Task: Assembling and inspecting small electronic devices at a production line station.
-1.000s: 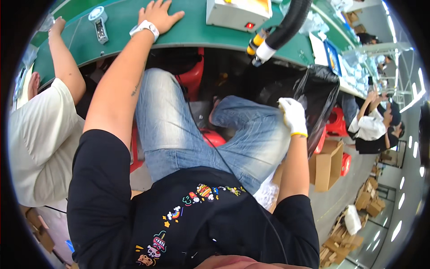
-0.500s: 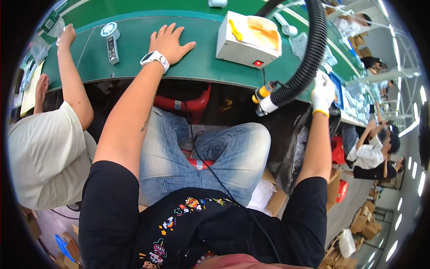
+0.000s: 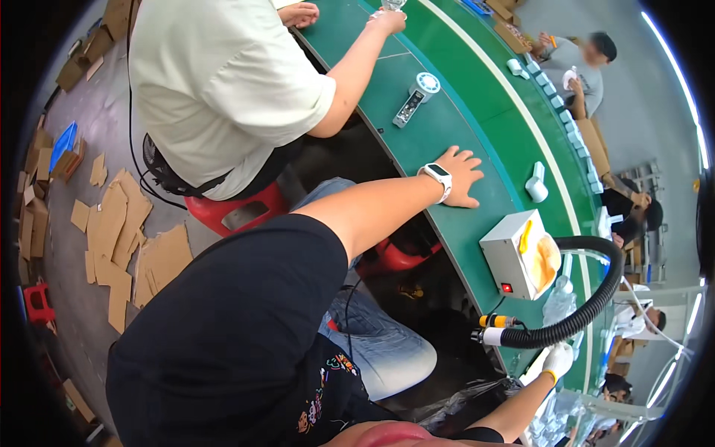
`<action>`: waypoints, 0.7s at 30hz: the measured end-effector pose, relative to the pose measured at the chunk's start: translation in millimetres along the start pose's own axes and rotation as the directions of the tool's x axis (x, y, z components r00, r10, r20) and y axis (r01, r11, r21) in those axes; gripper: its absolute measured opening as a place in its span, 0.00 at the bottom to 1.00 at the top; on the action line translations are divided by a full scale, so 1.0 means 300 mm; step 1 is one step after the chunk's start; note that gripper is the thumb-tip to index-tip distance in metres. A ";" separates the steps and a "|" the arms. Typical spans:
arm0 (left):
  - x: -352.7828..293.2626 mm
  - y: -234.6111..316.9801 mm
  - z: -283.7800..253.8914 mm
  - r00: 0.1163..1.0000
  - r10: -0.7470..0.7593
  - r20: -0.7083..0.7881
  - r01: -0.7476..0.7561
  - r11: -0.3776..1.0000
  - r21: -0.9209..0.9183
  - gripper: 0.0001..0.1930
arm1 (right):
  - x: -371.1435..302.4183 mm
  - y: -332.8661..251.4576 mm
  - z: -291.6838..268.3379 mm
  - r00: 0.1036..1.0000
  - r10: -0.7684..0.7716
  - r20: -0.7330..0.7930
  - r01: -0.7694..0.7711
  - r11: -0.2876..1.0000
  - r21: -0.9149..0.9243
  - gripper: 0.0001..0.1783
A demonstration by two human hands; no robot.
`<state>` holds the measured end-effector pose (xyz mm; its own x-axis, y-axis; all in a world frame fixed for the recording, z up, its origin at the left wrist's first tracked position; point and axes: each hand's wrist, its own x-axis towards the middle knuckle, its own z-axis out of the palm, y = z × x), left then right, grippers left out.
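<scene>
My left hand, with a white watch on its wrist, lies open and flat on the green workbench, fingers spread. It holds nothing. Beyond it to the upper left lies a light blue handheld fan with its handle casing open and inner parts showing. My right hand wears a white glove and is at the lower right, beside the black corrugated hose and clear plastic bags. Its fingers are too hard to make out. A grey-white box with a lit red switch stands between my hands, a yellow piece on top.
Another person sits at my left, a hand holding something clear. A pale blue fan part stands on the green conveyor. A yellow-and-black tool hangs at the bench edge. Flattened cardboard lies on the floor.
The view has swung left, bringing more of the floor and the neighbouring person into sight. My left hand stays flat on the bench; my right gloved hand stays low by the bags and hose.
</scene>
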<state>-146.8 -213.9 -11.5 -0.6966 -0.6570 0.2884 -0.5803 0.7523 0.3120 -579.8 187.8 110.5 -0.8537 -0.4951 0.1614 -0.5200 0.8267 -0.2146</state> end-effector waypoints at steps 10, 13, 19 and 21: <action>0.006 -0.028 -0.001 1.000 -0.024 0.007 0.025 0.995 -0.097 0.36 | -0.134 0.052 -0.082 0.962 -0.138 -0.236 0.211 0.924 0.318 0.14; -0.079 -0.035 -0.028 0.999 0.031 -0.005 -0.031 0.965 -0.259 0.31 | -0.258 0.005 -0.073 0.943 -0.144 -0.299 0.272 0.852 0.447 0.13; -0.694 0.183 -0.085 1.000 0.025 -0.006 -0.012 0.280 -0.960 0.12 | -0.773 -0.289 -0.006 0.674 -0.583 -0.453 0.735 0.472 0.486 0.12; -0.785 0.291 -0.019 0.997 0.042 0.066 0.057 0.201 -0.978 0.14 | -0.992 -0.448 0.131 0.953 -0.146 -0.266 0.292 0.206 0.934 0.21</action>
<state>-31.0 6.1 -47.1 -0.7466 -0.6202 0.2406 0.2568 0.0649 0.9643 -257.0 213.5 53.5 -0.7300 -0.5217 0.4415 -0.3822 -0.2240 -0.8965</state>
